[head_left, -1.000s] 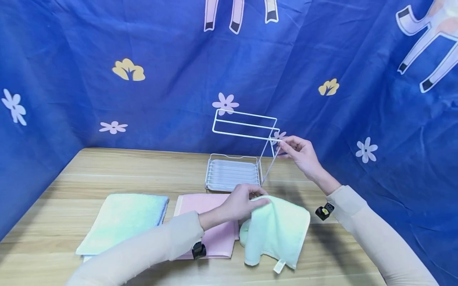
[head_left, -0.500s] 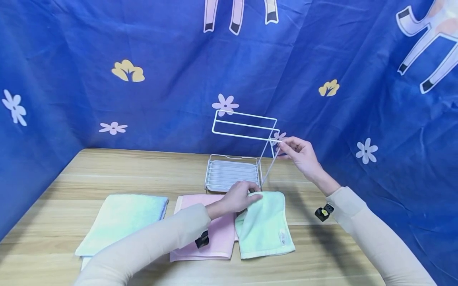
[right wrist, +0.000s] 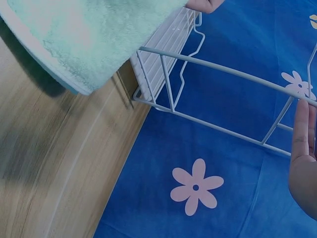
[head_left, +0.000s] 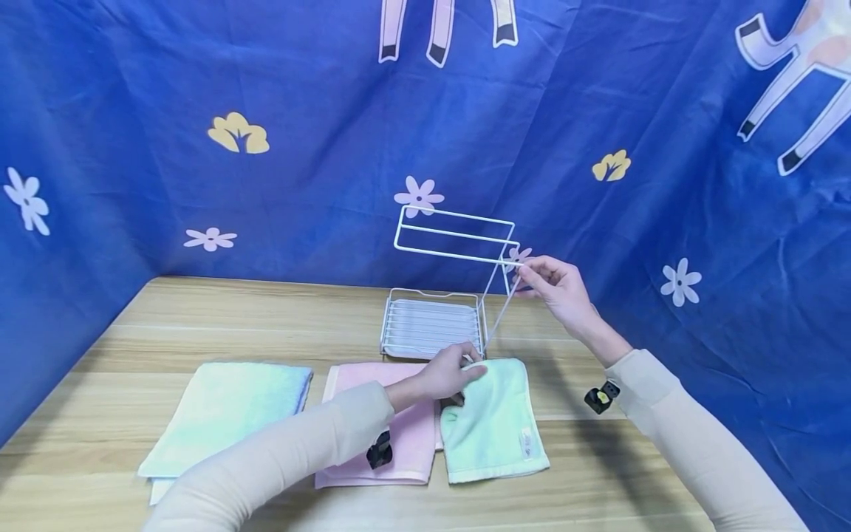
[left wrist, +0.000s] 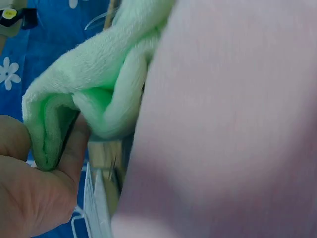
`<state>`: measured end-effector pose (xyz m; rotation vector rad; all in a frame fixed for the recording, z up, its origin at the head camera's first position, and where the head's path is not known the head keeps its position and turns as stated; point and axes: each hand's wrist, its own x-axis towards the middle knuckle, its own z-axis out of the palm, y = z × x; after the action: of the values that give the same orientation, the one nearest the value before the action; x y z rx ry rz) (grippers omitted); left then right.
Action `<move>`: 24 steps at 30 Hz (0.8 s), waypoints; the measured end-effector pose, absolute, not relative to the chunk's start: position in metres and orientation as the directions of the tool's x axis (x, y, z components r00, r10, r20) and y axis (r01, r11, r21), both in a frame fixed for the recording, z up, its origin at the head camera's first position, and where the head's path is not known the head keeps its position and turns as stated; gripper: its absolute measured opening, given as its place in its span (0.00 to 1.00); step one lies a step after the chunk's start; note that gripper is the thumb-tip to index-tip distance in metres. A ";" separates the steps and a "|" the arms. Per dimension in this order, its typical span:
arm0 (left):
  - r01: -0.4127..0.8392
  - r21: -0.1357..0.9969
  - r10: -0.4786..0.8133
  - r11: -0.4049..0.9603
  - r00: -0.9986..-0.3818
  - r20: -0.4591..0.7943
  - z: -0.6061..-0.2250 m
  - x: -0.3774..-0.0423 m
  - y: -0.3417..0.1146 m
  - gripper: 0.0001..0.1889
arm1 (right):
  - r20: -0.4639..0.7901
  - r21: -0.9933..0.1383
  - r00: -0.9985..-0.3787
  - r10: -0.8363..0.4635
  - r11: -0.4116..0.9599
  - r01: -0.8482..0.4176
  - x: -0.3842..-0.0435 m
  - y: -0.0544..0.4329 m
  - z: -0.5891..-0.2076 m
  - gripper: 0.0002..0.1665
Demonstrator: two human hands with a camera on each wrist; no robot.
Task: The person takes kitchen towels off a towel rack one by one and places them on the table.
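Note:
My left hand [head_left: 447,374] pinches the upper left edge of a light green towel [head_left: 495,421]. In the left wrist view the towel's fold [left wrist: 74,74] sits between thumb and fingers. The towel hangs toward the tabletop, its white label near the lower right corner. My right hand [head_left: 561,292] holds the top right corner of a white wire rack [head_left: 432,329], fingertips around the wire. From the right wrist view, the rack's side frame [right wrist: 218,66] runs from those fingers to the base. A folded pink towel [head_left: 415,447] lies beneath my left forearm.
Left of the pink towel lies a folded pale green-blue towel [head_left: 219,414], with a white edge showing under it. The rack stands at the back of the wooden table [head_left: 266,318], before a blue patterned curtain [head_left: 319,148]. Pink cloth fills much of the left wrist view.
The green towel has swung left and hangs flatter than one second ago, its label now facing up. My left hand has shifted slightly left. The right hand stays on the rack.

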<state>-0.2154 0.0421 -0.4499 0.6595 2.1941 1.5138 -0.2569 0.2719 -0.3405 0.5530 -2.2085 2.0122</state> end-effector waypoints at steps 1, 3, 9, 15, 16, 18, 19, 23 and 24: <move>0.120 0.953 0.580 0.279 -0.812 -0.067 -0.451 -0.213 0.044 0.08 | 0.318 -0.941 -0.927 -0.198 0.056 -0.334 -0.257 0.272 -0.341 0.09; 0.077 0.966 0.585 0.248 -0.807 -0.085 -0.454 -0.209 0.049 0.08 | 0.321 -0.940 -0.926 -0.200 0.056 -0.338 -0.257 0.272 -0.341 0.09; 0.007 0.975 0.589 0.221 -0.798 -0.127 -0.457 -0.196 0.063 0.09 | 0.325 -0.938 -0.925 -0.195 0.059 -0.342 -0.257 0.272 -0.342 0.09; -0.061 0.985 0.622 0.162 -0.768 -0.150 -0.458 -0.189 0.078 0.08 | 0.331 -0.937 -0.924 -0.193 0.049 -0.346 -0.257 0.273 -0.343 0.10; -0.062 0.985 0.628 0.159 -0.764 -0.149 -0.458 -0.189 0.080 0.08 | 0.333 -0.937 -0.923 -0.193 0.047 -0.347 -0.257 0.273 -0.343 0.10; -0.066 0.985 0.634 0.161 -0.758 -0.155 -0.457 -0.191 0.082 0.08 | 0.335 -0.936 -0.922 -0.195 0.046 -0.350 -0.257 0.273 -0.343 0.10; -0.060 0.985 0.636 0.164 -0.757 -0.152 -0.457 -0.192 0.082 0.08 | 0.334 -0.935 -0.922 -0.196 0.050 -0.350 -0.257 0.273 -0.343 0.09; 0.050 0.967 0.603 0.249 -0.789 -0.114 -0.457 -0.207 0.075 0.08 | 0.332 -0.936 -0.921 -0.202 0.053 -0.348 -0.257 0.273 -0.342 0.07; 0.094 0.956 0.593 0.276 -0.800 -0.093 -0.457 -0.211 0.072 0.08 | 0.331 -0.936 -0.922 -0.203 0.053 -0.348 -0.257 0.273 -0.342 0.07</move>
<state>-0.2109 0.0724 -0.4572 0.6185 2.1170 1.5410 -0.2569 0.2732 -0.3421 0.5779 -2.1970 2.0080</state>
